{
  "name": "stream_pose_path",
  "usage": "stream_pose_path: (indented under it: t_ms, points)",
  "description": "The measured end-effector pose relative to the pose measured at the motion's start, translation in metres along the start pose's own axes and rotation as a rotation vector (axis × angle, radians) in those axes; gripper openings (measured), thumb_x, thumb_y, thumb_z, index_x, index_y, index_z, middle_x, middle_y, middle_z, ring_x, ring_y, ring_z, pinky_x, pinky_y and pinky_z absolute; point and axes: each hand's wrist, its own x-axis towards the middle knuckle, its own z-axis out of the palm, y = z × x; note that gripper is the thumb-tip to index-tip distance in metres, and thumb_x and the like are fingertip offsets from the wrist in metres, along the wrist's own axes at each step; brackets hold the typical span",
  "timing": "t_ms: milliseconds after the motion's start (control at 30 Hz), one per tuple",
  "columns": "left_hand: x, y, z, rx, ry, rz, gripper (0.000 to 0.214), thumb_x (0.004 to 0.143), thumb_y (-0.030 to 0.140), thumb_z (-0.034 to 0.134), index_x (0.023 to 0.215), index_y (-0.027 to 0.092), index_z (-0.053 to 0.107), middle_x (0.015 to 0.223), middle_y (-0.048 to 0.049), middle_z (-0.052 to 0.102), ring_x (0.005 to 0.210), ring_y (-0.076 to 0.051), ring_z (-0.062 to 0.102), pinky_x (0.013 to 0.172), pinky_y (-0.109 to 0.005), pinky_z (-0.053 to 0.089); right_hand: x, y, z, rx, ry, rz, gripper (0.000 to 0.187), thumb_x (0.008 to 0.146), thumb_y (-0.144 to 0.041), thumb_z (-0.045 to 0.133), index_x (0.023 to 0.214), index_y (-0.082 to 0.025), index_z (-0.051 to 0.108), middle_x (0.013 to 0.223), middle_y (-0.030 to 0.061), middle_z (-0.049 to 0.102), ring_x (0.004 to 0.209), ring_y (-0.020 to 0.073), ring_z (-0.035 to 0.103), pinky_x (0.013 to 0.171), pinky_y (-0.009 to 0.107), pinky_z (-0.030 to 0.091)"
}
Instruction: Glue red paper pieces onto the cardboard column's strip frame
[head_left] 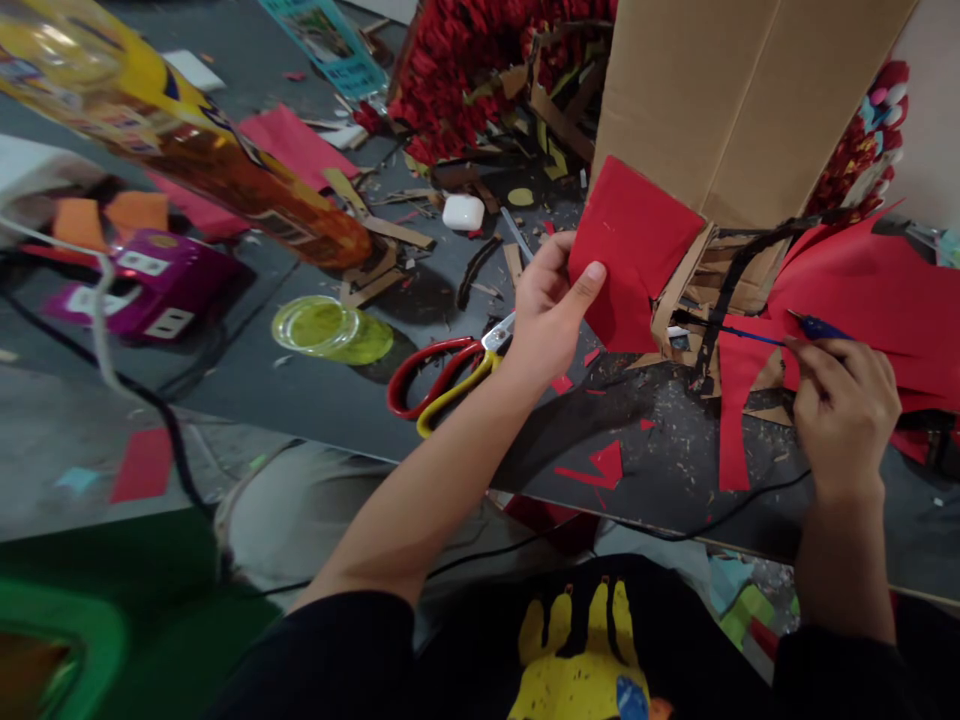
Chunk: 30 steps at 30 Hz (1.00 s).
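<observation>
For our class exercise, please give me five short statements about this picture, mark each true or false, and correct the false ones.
1. The left hand holds red paper. True.
2. Both scissor handles are yellow. False: one handle of the scissors is red, the other yellow.
3. The socket block is purple. True.
4. The right hand is empty. False: the right hand holds a thin blue stick.
5. A white case lies on the table. True.
</observation>
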Motion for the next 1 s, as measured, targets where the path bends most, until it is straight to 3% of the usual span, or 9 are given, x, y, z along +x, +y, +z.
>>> stream_pose_path:
  t_ms: [733,1000]
  points:
    - [0.0026,0.0019,-0.0010,0.033,0.045,-0.011,0.040,0.077,0.055,0.066,0.099,0.023,0.056,0.103,-0.0015,0.065,0.119,-0.025,0.059,0.095,-0.038,0.054,0.0000,0.0030,-0.0010,-0.013,0.002,0.004,0.026,0.082,-0.006,0.051,0.099,-0.018,0.068,0.087,0.0046,0.063,0.081,0.0166,0.056,0.077,0.030,0.048]
    - [0.0046,-0.0023,-0.0065,0.056,0.019,0.009,0.039,0.080,0.055,0.063,0.101,0.023,0.055,0.105,-0.0021,0.064,0.118,-0.025,0.059,0.097,-0.041,0.053,-0.0002,0.0040,-0.0014,-0.005,-0.008,0.016,0.028,0.083,-0.007,0.050,0.100,-0.019,0.068,0.088,0.0047,0.062,0.084,0.0170,0.057,0.079,0.031,0.048]
